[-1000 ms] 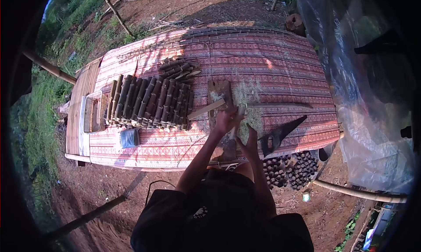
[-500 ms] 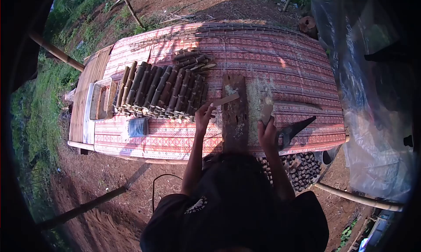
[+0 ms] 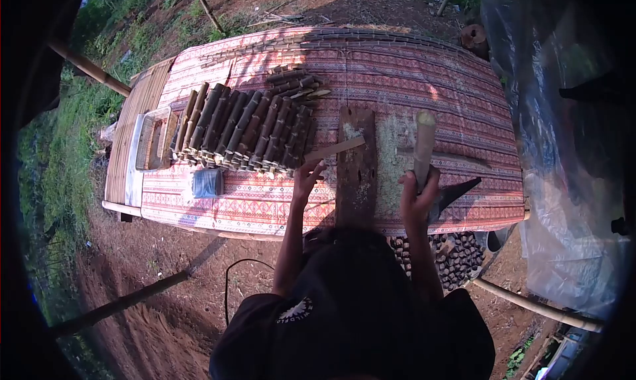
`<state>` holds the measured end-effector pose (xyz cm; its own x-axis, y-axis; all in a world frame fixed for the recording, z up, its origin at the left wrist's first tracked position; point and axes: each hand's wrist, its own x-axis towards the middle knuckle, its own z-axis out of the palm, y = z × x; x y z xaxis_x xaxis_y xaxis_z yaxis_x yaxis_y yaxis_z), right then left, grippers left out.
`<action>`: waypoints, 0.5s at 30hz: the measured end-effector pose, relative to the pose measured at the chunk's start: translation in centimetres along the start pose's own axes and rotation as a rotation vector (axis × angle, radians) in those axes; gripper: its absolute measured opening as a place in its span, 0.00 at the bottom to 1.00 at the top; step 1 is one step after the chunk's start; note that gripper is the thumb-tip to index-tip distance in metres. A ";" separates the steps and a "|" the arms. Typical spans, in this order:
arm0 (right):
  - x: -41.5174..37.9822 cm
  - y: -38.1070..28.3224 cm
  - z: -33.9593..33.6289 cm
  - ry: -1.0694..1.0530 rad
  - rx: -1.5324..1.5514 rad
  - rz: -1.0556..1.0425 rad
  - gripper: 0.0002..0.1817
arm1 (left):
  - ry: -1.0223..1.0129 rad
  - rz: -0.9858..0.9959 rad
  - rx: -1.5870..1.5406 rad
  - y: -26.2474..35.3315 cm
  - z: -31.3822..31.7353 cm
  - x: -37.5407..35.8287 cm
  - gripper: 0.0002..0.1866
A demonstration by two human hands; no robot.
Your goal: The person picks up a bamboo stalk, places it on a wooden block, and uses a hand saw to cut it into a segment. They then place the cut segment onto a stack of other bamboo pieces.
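My left hand (image 3: 307, 177) is beside the lower edge of a flat brownish strip (image 3: 338, 148), its fingers apart. The strip lies across a dark wooden board (image 3: 356, 175), its left end close to the pile of cut stems (image 3: 248, 128). My right hand (image 3: 419, 193) grips the lower end of a thick, pale round wooden stick (image 3: 424, 145), held upright with its flat cut end on top. Just right of that hand lies a dark, pointed object (image 3: 459, 193) of a kind I cannot make out. Pale shavings (image 3: 392, 151) are scattered right of the board.
A red patterned cloth (image 3: 265, 211) covers the table. Long stems (image 3: 371, 37) lie along its far edge. A wire basket (image 3: 156, 138) and a small dark packet (image 3: 208, 183) stand left. Behind the raised stick lies a long thin stick (image 3: 457, 159). Plastic sheeting (image 3: 563, 214) hangs right.
My right hand has raised the pale stick and moved it right, turning it upright. My left fingers have drawn down off the strip, so its left end now shows.
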<state>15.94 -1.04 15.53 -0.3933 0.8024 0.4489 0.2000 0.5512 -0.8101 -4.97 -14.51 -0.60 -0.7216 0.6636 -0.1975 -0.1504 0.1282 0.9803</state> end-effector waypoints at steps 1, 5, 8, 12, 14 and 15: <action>-1.5 2.9 1.2 0.031 0.169 -0.061 0.08 | -0.011 -0.022 0.013 -0.1 0.0 0.0 0.21; -8.1 11.7 4.3 -0.394 -0.235 0.028 0.08 | -0.062 -0.069 0.062 -0.2 0.1 -0.5 0.25; -8.9 11.1 4.7 -0.495 -0.718 0.235 0.11 | -0.065 -0.050 0.090 -0.3 0.0 0.0 0.28; -3.2 4.1 2.7 -0.270 -0.161 0.370 0.17 | -0.061 -0.039 0.073 0.3 0.2 -0.4 0.28; -2.6 3.3 2.4 -0.192 -0.085 0.278 0.16 | -0.067 -0.020 0.101 1.0 0.7 -0.5 0.23; -2.8 3.8 2.5 -0.103 -0.082 0.158 0.14 | -0.083 0.031 0.112 0.4 0.9 -0.1 0.21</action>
<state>15.56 -1.79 10.22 -0.4397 0.8553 0.2740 0.3372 0.4400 -0.8323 -4.32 -13.85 -0.20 -0.6655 0.7266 -0.1707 -0.0491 0.1855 0.9814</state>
